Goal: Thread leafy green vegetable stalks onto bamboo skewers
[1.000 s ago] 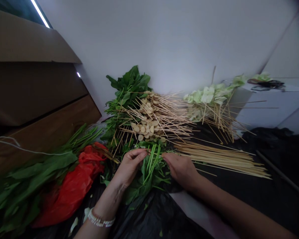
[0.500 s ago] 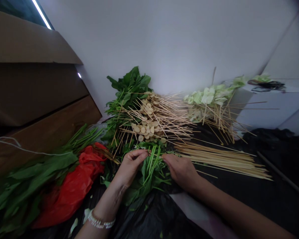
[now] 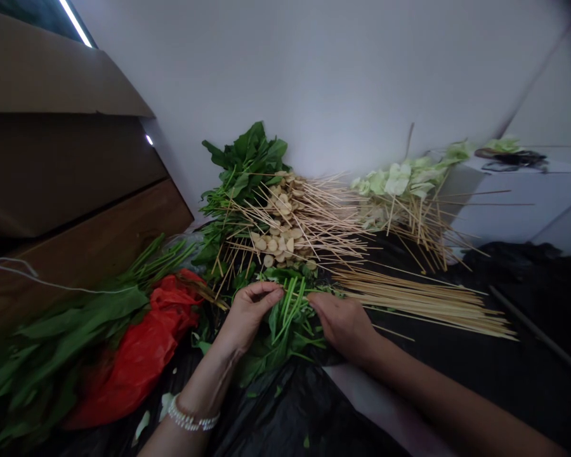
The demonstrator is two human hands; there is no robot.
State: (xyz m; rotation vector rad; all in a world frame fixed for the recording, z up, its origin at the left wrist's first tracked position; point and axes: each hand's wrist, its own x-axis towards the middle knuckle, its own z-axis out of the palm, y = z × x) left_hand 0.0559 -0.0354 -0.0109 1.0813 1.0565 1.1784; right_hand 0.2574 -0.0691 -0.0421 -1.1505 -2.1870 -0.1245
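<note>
Green leafy stems (image 3: 290, 311) lie between my two hands, with a thin stick crossing them near their cut ends. My left hand (image 3: 252, 311), with a white beaded bracelet on its wrist, pinches at the stick's left end, just left of the stems. On the right side of the stems, my right hand (image 3: 340, 320) has its fingers closed on the stick. Part of the stick is hidden by the fingers and stems. Right beyond my right hand lies a bundle of bare wooden skewers (image 3: 428, 301).
Skewers with pale slices (image 3: 283, 244) are heaped ahead, beside skewered greens (image 3: 250, 158). Cabbage skewers (image 3: 397, 181) stand back right. A red plastic bag (image 3: 137, 355) and long leafy greens (image 3: 61, 343) lie left, below a cardboard box (image 3: 61, 171). Black plastic (image 3: 290, 412) covers the surface.
The whole view has shifted slightly, with things sitting a little higher in the picture. Both hands keep nearly the same pose around the stems.
</note>
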